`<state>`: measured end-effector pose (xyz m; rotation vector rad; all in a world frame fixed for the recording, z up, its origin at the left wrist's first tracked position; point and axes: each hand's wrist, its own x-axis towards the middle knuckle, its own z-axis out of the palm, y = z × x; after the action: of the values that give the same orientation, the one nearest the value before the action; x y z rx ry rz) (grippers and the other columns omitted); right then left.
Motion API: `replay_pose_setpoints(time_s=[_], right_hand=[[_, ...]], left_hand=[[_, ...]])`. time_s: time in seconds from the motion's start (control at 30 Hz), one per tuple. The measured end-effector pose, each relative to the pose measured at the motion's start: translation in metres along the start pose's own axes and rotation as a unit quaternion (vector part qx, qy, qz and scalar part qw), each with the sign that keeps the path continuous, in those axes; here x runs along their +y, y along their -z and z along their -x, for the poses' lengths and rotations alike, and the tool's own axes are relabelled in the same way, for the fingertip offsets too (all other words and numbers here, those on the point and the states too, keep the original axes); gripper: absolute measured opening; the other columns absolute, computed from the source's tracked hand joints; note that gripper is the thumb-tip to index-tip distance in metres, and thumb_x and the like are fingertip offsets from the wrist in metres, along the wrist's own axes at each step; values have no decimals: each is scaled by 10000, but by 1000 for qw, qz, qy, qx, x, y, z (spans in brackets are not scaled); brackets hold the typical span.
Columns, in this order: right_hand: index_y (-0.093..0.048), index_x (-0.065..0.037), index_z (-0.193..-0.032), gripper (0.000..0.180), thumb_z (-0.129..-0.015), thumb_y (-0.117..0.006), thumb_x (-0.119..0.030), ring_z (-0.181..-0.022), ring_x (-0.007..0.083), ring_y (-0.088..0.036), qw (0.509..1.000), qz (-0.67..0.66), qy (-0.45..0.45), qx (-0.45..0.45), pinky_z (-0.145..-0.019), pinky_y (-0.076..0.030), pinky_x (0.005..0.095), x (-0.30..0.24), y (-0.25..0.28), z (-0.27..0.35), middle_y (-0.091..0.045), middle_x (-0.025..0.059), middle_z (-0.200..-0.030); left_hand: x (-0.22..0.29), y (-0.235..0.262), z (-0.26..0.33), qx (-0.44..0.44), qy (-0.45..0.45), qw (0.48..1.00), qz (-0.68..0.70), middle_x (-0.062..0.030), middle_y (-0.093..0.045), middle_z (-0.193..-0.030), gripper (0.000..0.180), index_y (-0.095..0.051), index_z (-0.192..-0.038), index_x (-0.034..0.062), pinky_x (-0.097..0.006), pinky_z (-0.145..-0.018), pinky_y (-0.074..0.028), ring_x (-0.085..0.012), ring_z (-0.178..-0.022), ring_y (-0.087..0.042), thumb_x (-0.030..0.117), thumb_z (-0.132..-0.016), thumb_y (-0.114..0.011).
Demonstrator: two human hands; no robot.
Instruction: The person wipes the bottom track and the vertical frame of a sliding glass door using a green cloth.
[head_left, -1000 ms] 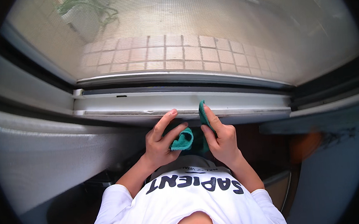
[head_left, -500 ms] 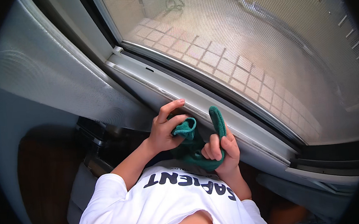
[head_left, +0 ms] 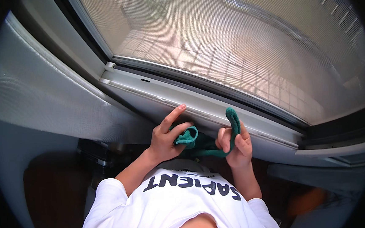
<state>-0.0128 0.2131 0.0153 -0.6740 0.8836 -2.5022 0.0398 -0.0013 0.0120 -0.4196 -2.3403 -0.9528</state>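
partly curled hands round green cloth

The head-worn fisheye looks down and forward, close above the white shirt and window frame.

One green, soft-looking fabric cloth is held at two places. Its left part curls into an open roll in the left hand; the middle sags, shadowed; the right part stands narrow and nearly upright at the right hand.
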Motion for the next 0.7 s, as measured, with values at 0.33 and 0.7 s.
replay_pose_setpoints(time_s=[0.33, 0.7], right_hand=[[-643, -157, -1246, 477, -798, -698, -3, -533, 210, -587, 625, 780, 33, 4, -530, -470, 300, -31, -43, -16, -668, 119, -744], [-630, -193, -1249, 521, -775, -699, 11, -601, 240, -631, 592, 803, -37, -53, -559, -490, 320, -42, -59, -30, -651, 87, -724]], left_hand=[[-27, 14, 3, -1, -19, 996, 88, -143, -469, -1378, 481, -668, -1060, 74, -376, -955, -515, -323, -1227, -538, -34, -591, -678], [-49, 10, 2, -13, -50, 991, 124, -135, -486, -1313, 465, -680, -1059, 72, -379, -954, -502, -309, -1184, -565, 9, -598, -693]])
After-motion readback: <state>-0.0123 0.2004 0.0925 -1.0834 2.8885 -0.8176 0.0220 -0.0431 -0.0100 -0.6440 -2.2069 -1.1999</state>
